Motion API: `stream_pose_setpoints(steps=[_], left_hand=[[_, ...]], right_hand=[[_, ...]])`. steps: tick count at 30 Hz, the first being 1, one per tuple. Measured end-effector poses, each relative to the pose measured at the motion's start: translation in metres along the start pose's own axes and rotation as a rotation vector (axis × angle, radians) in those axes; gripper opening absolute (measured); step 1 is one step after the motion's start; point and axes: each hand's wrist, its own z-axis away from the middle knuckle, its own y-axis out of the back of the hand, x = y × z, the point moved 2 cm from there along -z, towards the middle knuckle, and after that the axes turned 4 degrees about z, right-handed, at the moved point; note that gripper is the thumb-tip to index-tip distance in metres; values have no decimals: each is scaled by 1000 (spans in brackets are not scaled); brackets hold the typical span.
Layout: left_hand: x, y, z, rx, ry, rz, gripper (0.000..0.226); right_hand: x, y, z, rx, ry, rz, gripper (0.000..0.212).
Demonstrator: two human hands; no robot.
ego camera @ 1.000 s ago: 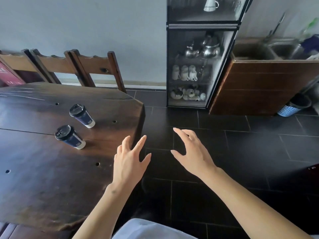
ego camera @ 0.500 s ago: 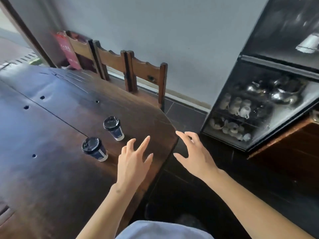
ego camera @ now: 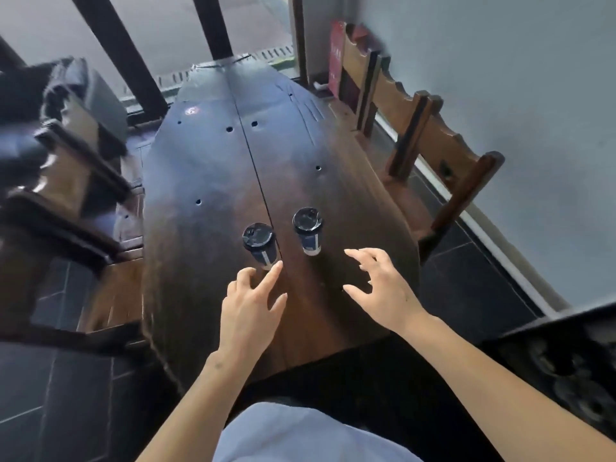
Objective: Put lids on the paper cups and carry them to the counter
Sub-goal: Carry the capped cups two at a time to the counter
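Indoors, a long dark wooden table stands on black floor tiles with chairs alongside. Two lidded paper cups stand near its near end. Left hand and right hand hover spread wide, empty.

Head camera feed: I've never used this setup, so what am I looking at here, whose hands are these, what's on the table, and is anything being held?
There is only one picture, from a wide-angle camera worn on a person's head, looking forward and down. There is no robot: the two bare arms are the wearer's own. The left hand and right hand reach out over a long dark wooden table, fingers spread, holding nothing. Two dark blue paper cups stand upright just ahead, both already wearing black lids: the left cup is almost at the left fingertips, the right cup a little farther. Wooden chairs line the table's right side.
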Motion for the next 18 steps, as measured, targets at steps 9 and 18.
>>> stream_pose_setpoints(steps=[9,18], left_hand=[[-37,-11,-5,12,234,75,64],[-89,-45,-45,-125,360,234,59]], right_hand=[[4,-33,-59,-24,3,69,37],[17,-53,-121,-193,-50,147,42]])
